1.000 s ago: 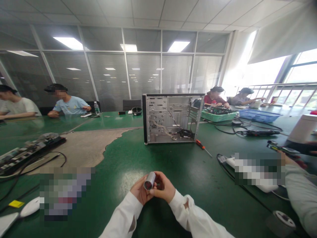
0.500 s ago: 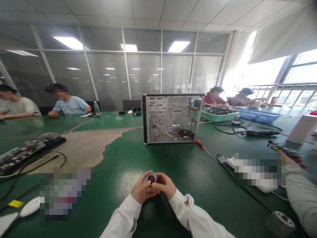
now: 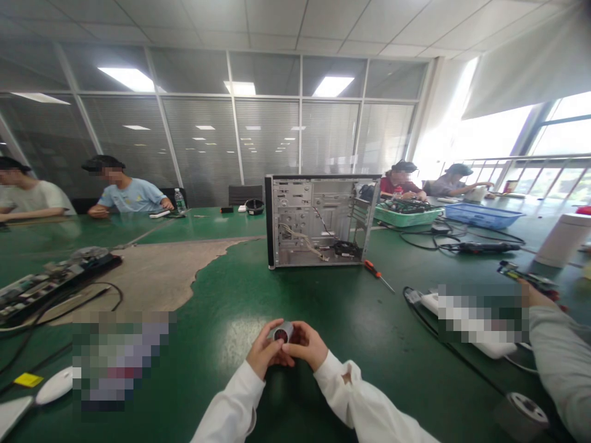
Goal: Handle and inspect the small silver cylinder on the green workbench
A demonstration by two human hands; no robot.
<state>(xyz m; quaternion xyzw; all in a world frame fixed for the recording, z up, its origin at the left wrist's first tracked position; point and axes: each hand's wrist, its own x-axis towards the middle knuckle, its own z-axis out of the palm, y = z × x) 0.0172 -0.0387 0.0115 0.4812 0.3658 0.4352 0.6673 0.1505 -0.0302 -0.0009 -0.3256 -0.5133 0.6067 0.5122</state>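
Observation:
A small grey cylinder (image 3: pixel 287 328) with a dark and red end is held low in the centre of the head view, over the green table. My left hand (image 3: pixel 266 351) has its fingers wrapped round the left side, with the thumb at the near end. From the right, my right hand (image 3: pixel 310 344) grips the same cylinder, its thumb close to the left thumb. Beyond the hands stands an open computer case (image 3: pixel 318 221) with cables inside. A red-and-black screwdriver (image 3: pixel 379 275) lies beside its lower right corner.
On the right are a white power strip (image 3: pixel 471 326), a person's sleeved arm (image 3: pixel 558 363), a grey cylinder (image 3: pixel 524 415) and a green basket (image 3: pixel 409 216). Electronics (image 3: pixel 60 280) and cables lie left on the green table (image 3: pixel 221 295). Other people sit farther back.
My left thumb has shifted slightly over the cylinder's end, where less red shows. At the right, the other person's hand and the board in it have moved slightly.

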